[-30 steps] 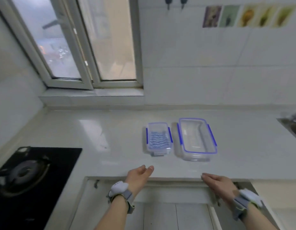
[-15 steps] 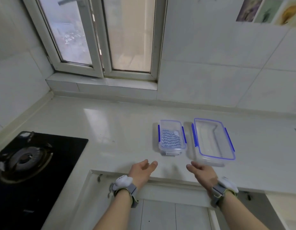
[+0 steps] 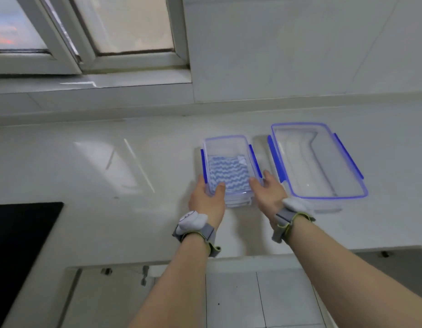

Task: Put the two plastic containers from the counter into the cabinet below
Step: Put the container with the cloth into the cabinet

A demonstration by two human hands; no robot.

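Two clear plastic containers with blue clips stand side by side on the white counter. The small container holds a blue-and-white wavy cloth. My left hand grips its near left corner, thumb over the rim. My right hand presses on its near right side, fingers along the wall. The larger container is empty and stands untouched to the right. Below the counter edge the cabinet stands open with a pale tiled floor inside.
A black gas hob takes up the counter's left end. A window with a sill runs along the back left. A tiled wall rises behind the containers. Cabinet hinges show under the counter edge.
Both hands rose from the counter's front edge and reached forward to the small container, closing on its near end. The view has moved closer to the counter.
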